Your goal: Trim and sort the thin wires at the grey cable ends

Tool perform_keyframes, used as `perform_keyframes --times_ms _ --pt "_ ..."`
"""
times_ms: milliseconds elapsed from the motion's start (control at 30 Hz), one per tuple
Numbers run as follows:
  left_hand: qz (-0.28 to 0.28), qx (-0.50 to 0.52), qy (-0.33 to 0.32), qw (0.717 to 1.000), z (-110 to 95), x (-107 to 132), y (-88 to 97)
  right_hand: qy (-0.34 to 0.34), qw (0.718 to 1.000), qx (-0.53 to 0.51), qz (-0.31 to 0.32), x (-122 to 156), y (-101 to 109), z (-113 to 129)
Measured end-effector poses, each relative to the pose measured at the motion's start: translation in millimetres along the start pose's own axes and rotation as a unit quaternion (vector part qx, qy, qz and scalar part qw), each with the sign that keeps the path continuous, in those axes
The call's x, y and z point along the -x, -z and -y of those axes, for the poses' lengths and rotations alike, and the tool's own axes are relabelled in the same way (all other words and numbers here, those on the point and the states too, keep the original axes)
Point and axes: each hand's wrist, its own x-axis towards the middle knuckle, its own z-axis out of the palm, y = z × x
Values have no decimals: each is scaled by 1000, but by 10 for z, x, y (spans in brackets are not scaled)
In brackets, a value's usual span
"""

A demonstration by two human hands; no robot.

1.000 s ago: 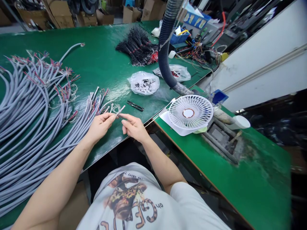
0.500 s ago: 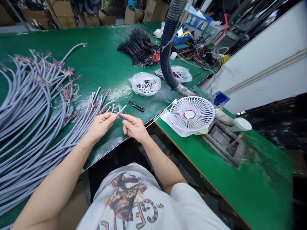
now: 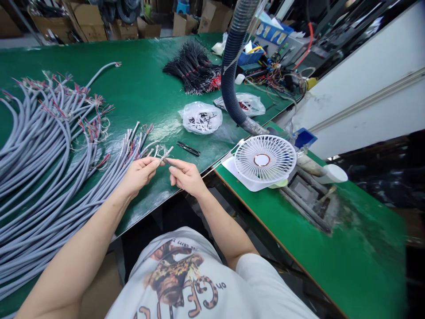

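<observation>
While lying on the green workbench (image 3: 99, 57), two clear plastic bags: the nearer one (image 3: 201, 118) at about 1 o'clock from the hands, packed with small black-and-white pieces; the farther one (image 3: 241, 104) near 2 o'clock, with dark and red bits showing through the plastic. Farther out at 1 o'clock, a blue plastic bin (image 3: 249, 56) with paper and something yellow inside. Beyond the bench at 11 o'clock, cardboard boxes (image 3: 89, 26), contents too far off to tell.

Held in the left hand (image 3: 139, 174), pinched between thumb and fingers, a short grey cable (image 3: 165, 154), long axis slanting up and away toward 1 o'clock, fine pale strands around its far end. Right hand (image 3: 187, 177) just beside it at 3 o'clock, thumb and forefinger in a narrow pinch at the cable's tip, contact impossible to tell.

At 9 o'clock, a heap of long grey cables (image 3: 43, 150) with stripped, multicoloured ends. At 2 o'clock, close by, small black-handled snips (image 3: 188, 149), lying apart from both hands. At 3 o'clock, a white desk fan (image 3: 264, 160) on a lower green bench
</observation>
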Motion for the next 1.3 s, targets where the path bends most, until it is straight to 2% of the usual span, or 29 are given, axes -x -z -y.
perform_keyframes --times_ms 233,633,700,767,900,1133,1300 --pt "-1 4 10 1000 -5 11 6 9 999 43 6 11 6 -11" --pt "12 12 11 1000 -10 8 6 -20 999 -35 9 -6 -14 -92" --pt "14 13 11 1000 -3 7 5 1 1000 -4 0 -8 -22 -107" --pt "11 15 14 1000 2 6 -2 50 996 68 -26 -7 -34 -113" --pt "2 24 25 999 -4 3 -14 132 970 196 -62 -3 -43 -99" --pt "47 68 66 994 -1 -10 31 117 973 198 -6 -24 34 -65" --pt "55 89 83 991 -19 -12 37 94 983 158 14 -14 48 -62"
